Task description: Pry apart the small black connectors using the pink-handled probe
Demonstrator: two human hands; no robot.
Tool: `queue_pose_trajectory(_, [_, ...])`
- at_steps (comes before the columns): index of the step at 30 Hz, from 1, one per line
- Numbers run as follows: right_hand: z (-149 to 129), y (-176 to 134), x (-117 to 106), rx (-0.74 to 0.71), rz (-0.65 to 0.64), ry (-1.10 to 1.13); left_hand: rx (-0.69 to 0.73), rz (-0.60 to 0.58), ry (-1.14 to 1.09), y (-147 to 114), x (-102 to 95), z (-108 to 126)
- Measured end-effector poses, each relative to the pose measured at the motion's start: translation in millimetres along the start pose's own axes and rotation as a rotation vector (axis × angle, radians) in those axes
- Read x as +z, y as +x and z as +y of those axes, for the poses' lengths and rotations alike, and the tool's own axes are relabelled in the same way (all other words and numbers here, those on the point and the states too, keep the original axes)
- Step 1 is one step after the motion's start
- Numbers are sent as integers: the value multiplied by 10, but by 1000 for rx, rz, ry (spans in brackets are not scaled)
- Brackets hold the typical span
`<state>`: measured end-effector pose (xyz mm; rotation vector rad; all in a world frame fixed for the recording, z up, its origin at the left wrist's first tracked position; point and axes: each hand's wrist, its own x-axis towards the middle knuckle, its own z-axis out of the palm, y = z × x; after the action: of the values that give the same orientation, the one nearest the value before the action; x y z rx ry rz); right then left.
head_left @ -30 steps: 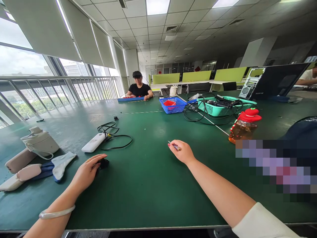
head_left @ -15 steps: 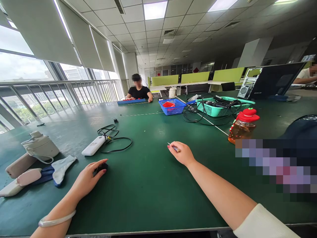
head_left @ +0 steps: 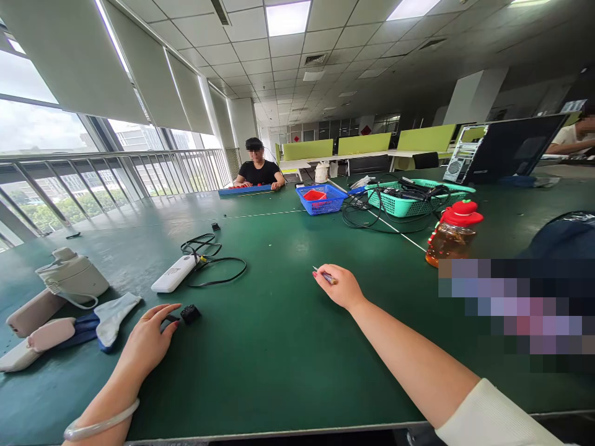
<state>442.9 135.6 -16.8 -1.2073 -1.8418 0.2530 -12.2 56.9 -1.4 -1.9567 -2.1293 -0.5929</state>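
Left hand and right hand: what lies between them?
In the head view, a small black block lies between, close to the left hand; green tabletop spans on to the right hand.

Bright daylight thru L windows (head_left: 132, 136), sky (head_left: 28, 127) nr blown out; ceiling panels (head_left: 288, 18) lit too. Soft glare on tabletop (head_left: 260, 371); far R of rm looks dim to me. Edges stretched, wide-angle. Pixelated patch (head_left: 520, 303) low R.
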Motion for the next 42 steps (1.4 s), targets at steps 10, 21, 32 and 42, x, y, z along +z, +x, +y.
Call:
queue_pose_trajectory(10, [-5,-7,-3,-6,-3,9,347,19,-123,42,27,268])
queue_pose_trajectory(21, [-20,-7,-3,-14,-13,7,386,-37,-81,91,92,282])
queue_pose_trajectory(32, [-46,-9,-16,-22,-18,-11,324,-84,-95,114,67,395])
queue_pose_trajectory(42, [-50,-10,-24,-2,-26,11,199,-105,-81,89,21,419])
